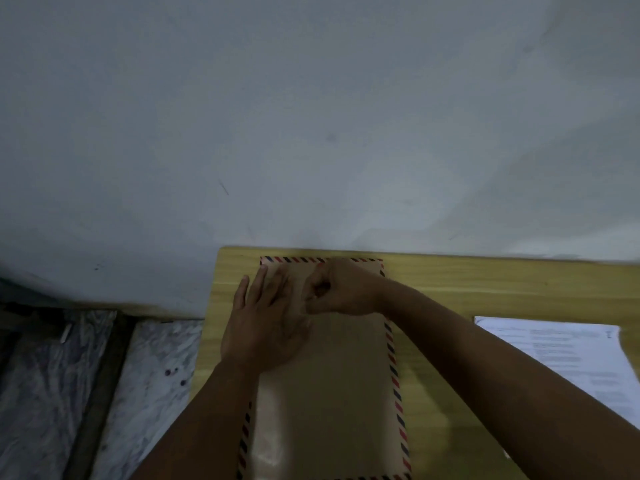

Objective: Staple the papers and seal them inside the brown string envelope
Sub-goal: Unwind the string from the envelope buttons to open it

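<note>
A brown envelope (332, 393) with a red-and-blue striped border lies lengthwise on the yellow wooden table (467, 285), its flap end towards the wall. My left hand (266, 323) lies flat with straight fingers on the envelope's upper left part. My right hand (336, 289) is curled over the flap area, fingertips pinched together where the string closure would be; the string itself is too blurred to make out. A sheet of printed white paper (571, 355) lies on the table to the right, apart from the envelope.
A grey-white wall (311, 116) rises directly behind the table's far edge. Left of the table, a marbled floor (104, 393) shows below, with a dark strip across it. The table's left edge runs close beside the envelope.
</note>
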The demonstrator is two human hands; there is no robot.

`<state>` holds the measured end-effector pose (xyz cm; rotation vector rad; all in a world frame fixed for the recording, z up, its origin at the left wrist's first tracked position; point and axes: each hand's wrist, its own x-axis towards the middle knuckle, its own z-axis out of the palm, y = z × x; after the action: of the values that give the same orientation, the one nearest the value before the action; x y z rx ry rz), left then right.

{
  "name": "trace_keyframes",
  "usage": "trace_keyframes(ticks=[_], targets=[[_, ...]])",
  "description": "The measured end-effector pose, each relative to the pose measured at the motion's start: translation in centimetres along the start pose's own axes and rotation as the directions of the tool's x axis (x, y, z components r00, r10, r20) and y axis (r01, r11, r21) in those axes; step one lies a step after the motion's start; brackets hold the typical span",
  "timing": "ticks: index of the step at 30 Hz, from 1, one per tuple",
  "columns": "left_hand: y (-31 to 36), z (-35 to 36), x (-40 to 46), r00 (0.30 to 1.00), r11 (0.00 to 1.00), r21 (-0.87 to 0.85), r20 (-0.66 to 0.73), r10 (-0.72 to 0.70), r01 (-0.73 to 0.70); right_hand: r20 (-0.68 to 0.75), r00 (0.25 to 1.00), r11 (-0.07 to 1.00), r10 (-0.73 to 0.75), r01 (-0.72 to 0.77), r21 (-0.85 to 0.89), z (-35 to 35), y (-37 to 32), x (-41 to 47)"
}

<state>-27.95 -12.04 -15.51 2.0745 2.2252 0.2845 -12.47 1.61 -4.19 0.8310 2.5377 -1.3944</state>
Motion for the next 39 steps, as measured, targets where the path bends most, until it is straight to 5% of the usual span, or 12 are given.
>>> trace_keyframes(ticks=[3,6,8,12,16,21,28,33,39], targets=[[-0.1,0.1,0.0,1.0,1.0,-0.012,-0.012,0.019,-0.019,0.149,0.987,0.995,0.064,-0.052,-0.084,0.7,1.7,-1.0],[-0.1,0.1,0.0,1.0,1.0,-0.006,-0.021,0.015,-0.015,0.177,0.956,0.971,0.233,-0.239,0.009,0.3,3.4,-1.9],[0.0,0.0,-0.1,1.0,1.0,-0.015,-0.02,-0.001,0.001,0.064,0.96,0.961,0.271,-0.274,0.033,0.0,4.4,-2.1],[0.1,-0.1,0.0,1.0,1.0,-0.023,-0.017,-0.006,0.005,-0.272,0.937,0.931,0.22,-0.285,-0.229,-0.7,5.3,-1.7],[0.2,-0.2,-0.1,1.0,1.0,-0.023,-0.024,-0.008,0.007,-0.358,0.9,0.747,0.249,-0.414,-0.521,-1.2,4.8,-0.8],[0.2,0.0,0.0,1.0,1.0,-0.024,-0.031,0.001,-0.002,-0.202,0.967,0.808,0.154,-0.241,-0.537,-0.8,2.6,1.4],[0.2,0.1,0.0,0.999,0.999,-0.036,-0.034,-0.004,0.002,-0.444,0.894,0.866,0.055,-0.264,-0.424,-0.2,3.1,4.8],[0.1,0.0,0.1,1.0,1.0,-0.022,-0.009,-0.005,0.004,-0.428,0.895,0.715,0.124,-0.379,-0.587,-1.1,4.6,3.1],[0.1,0.1,0.0,1.0,1.0,-0.025,-0.014,-0.011,0.011,-0.303,0.94,0.543,0.155,-0.338,-0.769,-3.1,5.3,0.8]])
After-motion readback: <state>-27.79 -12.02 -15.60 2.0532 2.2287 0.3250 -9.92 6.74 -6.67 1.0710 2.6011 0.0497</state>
